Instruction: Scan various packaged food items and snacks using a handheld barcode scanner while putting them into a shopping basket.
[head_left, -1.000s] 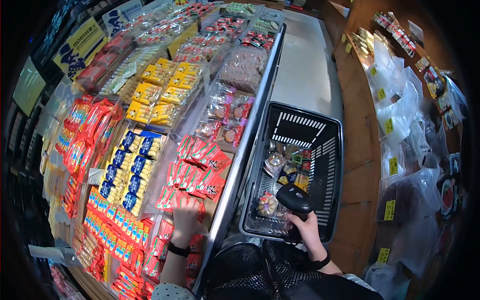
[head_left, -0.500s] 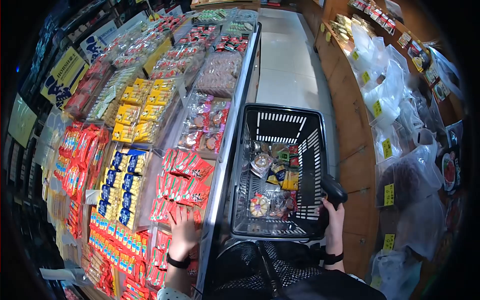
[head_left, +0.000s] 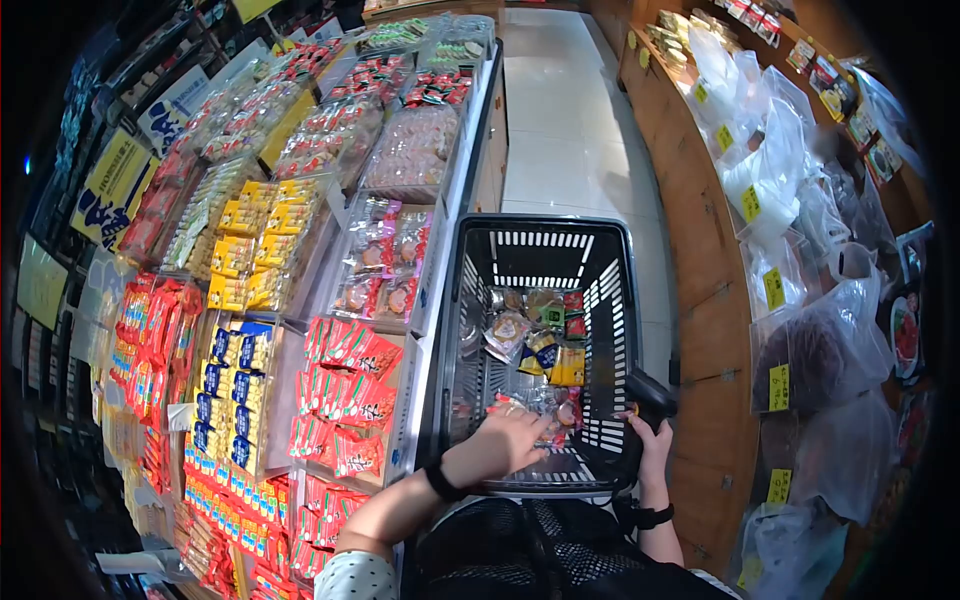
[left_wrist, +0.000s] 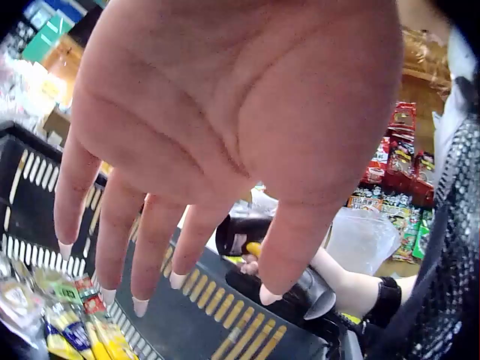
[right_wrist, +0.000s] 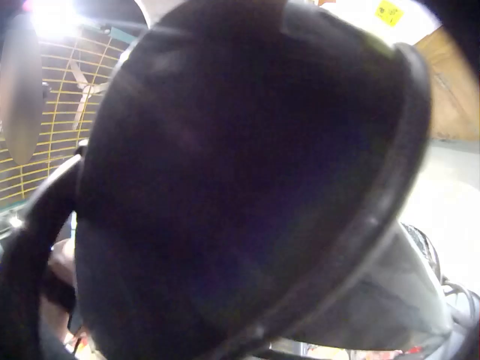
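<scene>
My left hand reaches over the near left part of a black shopping basket, its fingers straight. Seen from the left wrist, the palm and spread fingers hold nothing. My right hand grips the basket's black handle at the right rim; a large dark shape hides that hand's work in the right wrist view. Inside the basket lie wrapped snacks, among them a yellow packet, a green packet and a clear-wrapped round pastry. The left hand partly covers other packets.
A display counter on the left carries red packets, blue-and-cream packets and yellow packets in clear bins. A tiled aisle runs ahead. Wooden shelving with clear bags stands on the right.
My left hand has moved right, from the red packets on the counter to above the basket. The handle has swung with my right hand from over the basket to its right side.
</scene>
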